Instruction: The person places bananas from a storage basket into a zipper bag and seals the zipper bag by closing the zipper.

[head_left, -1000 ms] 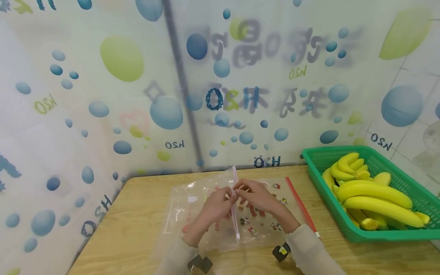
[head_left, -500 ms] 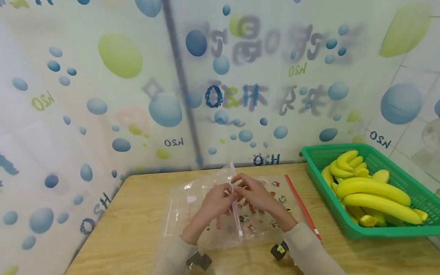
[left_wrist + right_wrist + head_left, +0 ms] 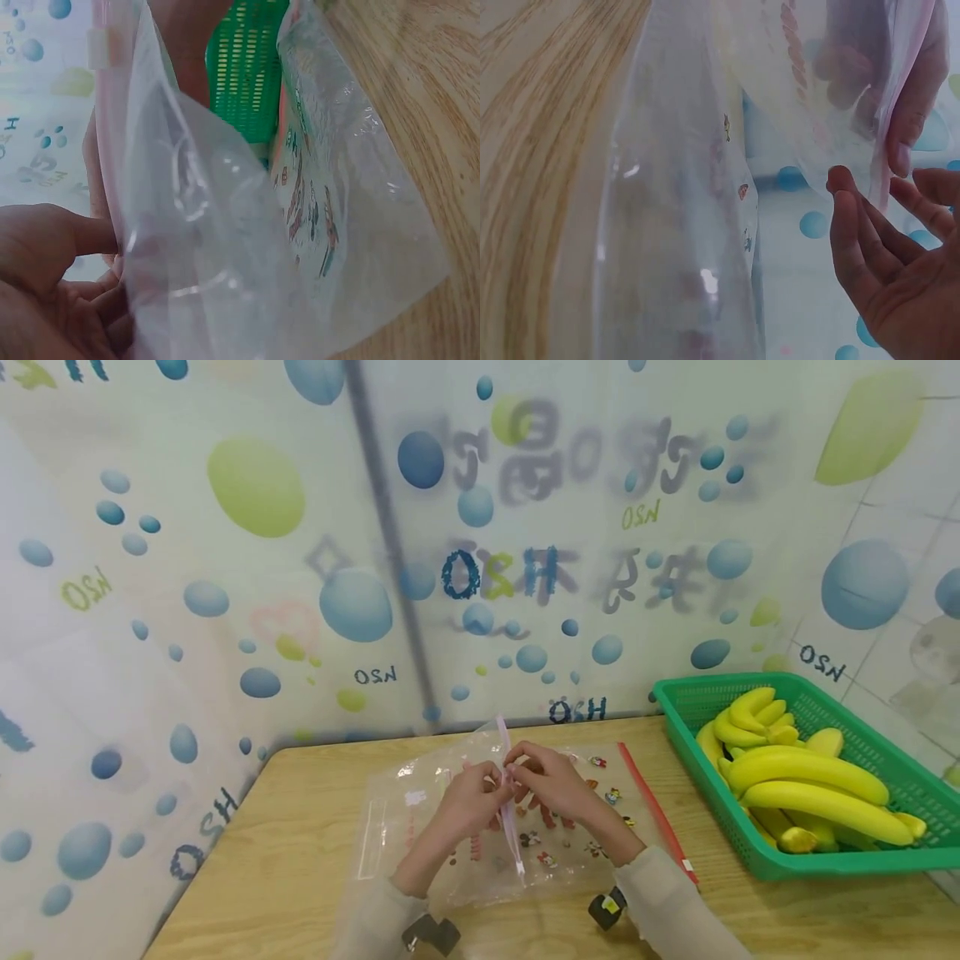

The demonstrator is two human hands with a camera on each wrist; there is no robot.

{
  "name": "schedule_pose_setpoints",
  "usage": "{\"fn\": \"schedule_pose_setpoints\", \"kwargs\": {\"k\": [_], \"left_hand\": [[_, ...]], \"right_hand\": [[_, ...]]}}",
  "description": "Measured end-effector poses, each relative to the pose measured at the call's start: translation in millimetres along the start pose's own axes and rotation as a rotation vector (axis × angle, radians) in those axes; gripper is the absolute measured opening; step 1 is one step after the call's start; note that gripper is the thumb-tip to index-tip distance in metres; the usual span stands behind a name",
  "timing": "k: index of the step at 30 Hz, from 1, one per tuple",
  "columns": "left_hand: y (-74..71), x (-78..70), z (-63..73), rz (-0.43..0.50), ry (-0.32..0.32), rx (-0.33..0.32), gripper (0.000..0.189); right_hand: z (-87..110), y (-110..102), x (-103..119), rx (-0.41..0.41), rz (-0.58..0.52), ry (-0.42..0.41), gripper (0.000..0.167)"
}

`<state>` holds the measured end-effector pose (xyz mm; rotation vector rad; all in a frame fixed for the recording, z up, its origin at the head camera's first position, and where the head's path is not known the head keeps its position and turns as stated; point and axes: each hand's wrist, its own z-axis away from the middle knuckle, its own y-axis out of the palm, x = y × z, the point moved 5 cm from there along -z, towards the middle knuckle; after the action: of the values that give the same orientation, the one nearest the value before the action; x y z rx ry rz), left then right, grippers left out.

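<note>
A clear plastic zip bag [image 3: 431, 797] with a pink zip strip stands partly raised in the head view. My left hand [image 3: 468, 802] pinches its pink edge, with the thumb on the strip in the left wrist view. My right hand [image 3: 555, 785] meets it from the other side, fingertips at the same spot; the exact contact is partly hidden. In the right wrist view its lower fingers [image 3: 847, 217] curl loosely beside the film. A white slider [image 3: 98, 49] sits on the strip. Another clear bag [image 3: 558, 864] with cartoon prints and a red zip edge lies to the right.
A green plastic basket [image 3: 780, 864] holding several yellow bananas [image 3: 817, 777] stands at the right of the wooden table [image 3: 277, 835]. A pale curtain [image 3: 480, 677] with blue and green dots hangs behind the table.
Both hands stay together at the pink strip with only small finger movements. The head view has shifted slightly; the bags and basket keep their places.
</note>
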<state>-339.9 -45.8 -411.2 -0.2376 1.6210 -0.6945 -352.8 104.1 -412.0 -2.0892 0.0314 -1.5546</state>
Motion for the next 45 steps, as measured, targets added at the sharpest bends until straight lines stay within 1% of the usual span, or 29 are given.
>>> {"fn": "schedule_pose_setpoints", "kwargs": {"k": [4,10,16,20,22,25,28,30,31,32,34,36,38,39,40,42,44,45], "left_hand": [[-0.2,-0.3,-0.4,0.021,0.007,0.013,0.015],[0.3,-2.8,0.8,0.039,0.007,0.037,0.017],[-1.5,-6.7,1.8,0.015,0.009,0.029,0.02],[-4.5,-9.1,3.4,-0.037,0.019,-0.021,0.021],[-5.3,-10.7,4.1,-0.082,0.042,-0.054,0.02],[-4.6,-13.3,4.4,-0.155,0.084,-0.093,0.018],[-3.6,-15.6,4.9,-0.214,0.117,-0.127,0.016],[-4.2,-18.3,5.7,-0.246,0.153,-0.154,0.016],[-4.7,-20.2,6.3,-0.267,0.184,-0.166,0.022],[-5.0,-22.4,7.0,-0.297,0.226,-0.173,0.028],[-4.8,-26.9,8.7,-0.356,0.339,-0.171,0.035],[-4.3,-29.8,10.5,-0.41,0.44,-0.15,0.027],[-3.1,-29.8,10.8,-0.45,0.512,-0.112,0.018],[-2.9,-28.9,10.8,-0.468,0.532,-0.094,0.017],[-3.2,-27.7,10.6,-0.479,0.535,-0.069,0.02],[-3.9,-24.6,9.7,-0.544,0.547,-0.04,0.026],[-5.4,-21.8,9.3,-0.651,0.568,-0.039,0.023],[-6.4,-20.7,9.2,-0.707,0.581,-0.045,0.026]], "right_hand": [[-1.3,2.6,-5.5,0.012,-0.001,0.037,0.024],[-4.4,5.1,-14.3,-0.001,-0.002,0.08,0.023],[-3.1,2.3,-13.5,-0.011,-0.002,0.073,0.023],[-3.0,2.1,-15.8,-0.023,0.031,0.073,0.022],[-3.4,3.3,-16.4,-0.023,0.042,0.07,0.022],[-3.6,7.3,-15.7,0.004,0.018,0.058,0.025],[-2.8,11.2,-14.0,0.032,0.0,0.046,0.033],[-2.4,12.7,-13.5,0.039,0.015,0.041,0.036],[-1.9,12.9,-13.8,0.04,0.015,0.045,0.04],[-1.6,12.9,-14.4,0.039,0.018,0.049,0.042],[-0.6,12.1,-16.1,0.04,0.011,0.058,0.05],[0.5,10.9,-18.0,0.048,-0.01,0.067,0.053],[1.0,9.8,-19.1,0.062,-0.017,0.059,0.056],[1.0,9.5,-19.1,0.072,-0.014,0.051,0.056],[0.7,9.2,-19.1,0.082,-0.009,0.041,0.056],[-0.2,8.8,-18.6,0.097,0.0,0.02,0.054],[-1.2,8.6,-18.4,0.106,0.008,0.004,0.054],[-1.2,8.5,-18.5,0.108,0.007,0.004,0.054]]}}
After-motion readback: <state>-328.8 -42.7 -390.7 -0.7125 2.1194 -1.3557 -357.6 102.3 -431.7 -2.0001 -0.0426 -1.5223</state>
